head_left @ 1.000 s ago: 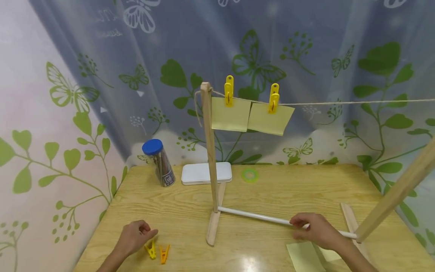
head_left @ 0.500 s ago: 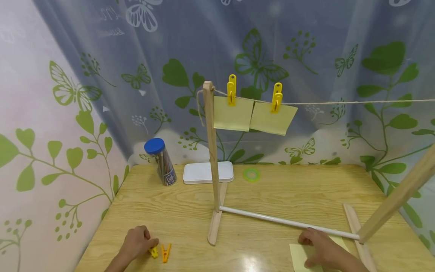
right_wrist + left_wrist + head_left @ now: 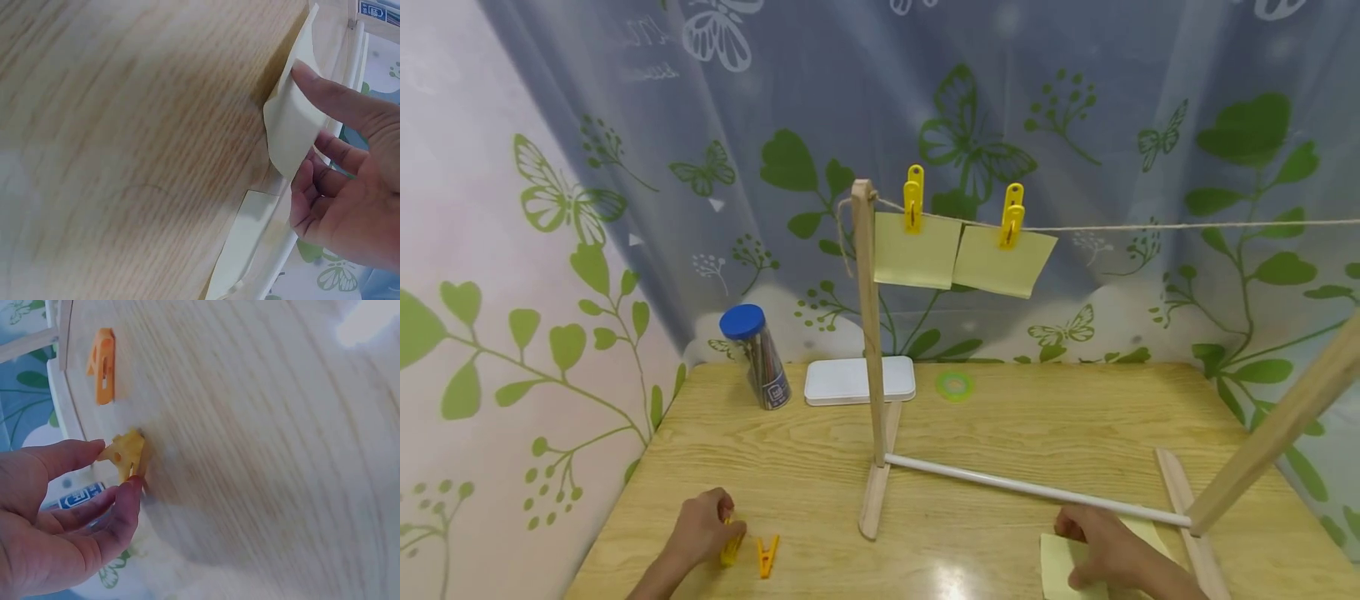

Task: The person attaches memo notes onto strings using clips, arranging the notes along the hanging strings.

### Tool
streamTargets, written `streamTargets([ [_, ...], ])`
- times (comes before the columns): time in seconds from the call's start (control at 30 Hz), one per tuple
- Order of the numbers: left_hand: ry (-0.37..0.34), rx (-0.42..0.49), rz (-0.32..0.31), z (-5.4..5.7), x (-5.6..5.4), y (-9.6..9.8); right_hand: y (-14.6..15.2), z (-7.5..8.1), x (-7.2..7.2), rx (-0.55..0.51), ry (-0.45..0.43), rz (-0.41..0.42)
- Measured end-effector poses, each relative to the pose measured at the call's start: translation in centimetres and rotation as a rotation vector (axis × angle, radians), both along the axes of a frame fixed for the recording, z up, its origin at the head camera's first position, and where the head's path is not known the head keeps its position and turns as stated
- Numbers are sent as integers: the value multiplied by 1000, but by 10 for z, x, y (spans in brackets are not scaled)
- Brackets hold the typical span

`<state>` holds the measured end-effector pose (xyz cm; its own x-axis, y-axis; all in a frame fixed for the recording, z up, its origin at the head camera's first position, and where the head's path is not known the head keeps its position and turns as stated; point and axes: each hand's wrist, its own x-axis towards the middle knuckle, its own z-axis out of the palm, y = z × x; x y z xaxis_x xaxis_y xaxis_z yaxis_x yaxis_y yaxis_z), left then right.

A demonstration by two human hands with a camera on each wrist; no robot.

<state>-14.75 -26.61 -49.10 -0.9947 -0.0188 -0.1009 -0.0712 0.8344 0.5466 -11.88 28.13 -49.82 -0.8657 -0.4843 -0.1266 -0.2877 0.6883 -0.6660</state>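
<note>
Head view: at about seven o'clock my left hand (image 3: 700, 527) is drawn into a narrow pinch, thumb and fingertips on a yellow clip (image 3: 129, 452) by the tabletop (image 3: 820, 433); whether the clip touches the wood I cannot tell. An orange clip (image 3: 767, 556) lies near it, at its three o'clock. Between four and five o'clock my right hand (image 3: 1103, 546) is partly closed, fingers curled, gripping a pale yellow note (image 3: 290, 119) with my thumb on its face, the sheet bent and tilted. Another note (image 3: 1145, 530) lies at that hand's two o'clock, partly hidden. Around two o'clock, just off the middle, two hanging notes (image 3: 917, 257) are pinned to a string (image 3: 1187, 225), and a blue-lidded jar (image 3: 765, 367) stands at eight o'clock
</note>
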Motion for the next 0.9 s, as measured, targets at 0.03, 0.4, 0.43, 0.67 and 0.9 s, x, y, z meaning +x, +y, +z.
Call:
streamTargets([
  [0.03,7,-5,-8,1,-1,0,0,0,0,0,-11,-9],
  [0.4,-28,68,-96,24,-13,6,10,13,-10,-99,-99,-56],
  [0.43,-25,77,-108,27,-15,7,10,16,-11,-116,-103,-55],
  [0.67,9,160,-135,50,-24,23,8,33,-13,-141,-7,-61],
  [0.9,51,254,-180,85,-34,49,-7,48,-13,-220,93,-243],
])
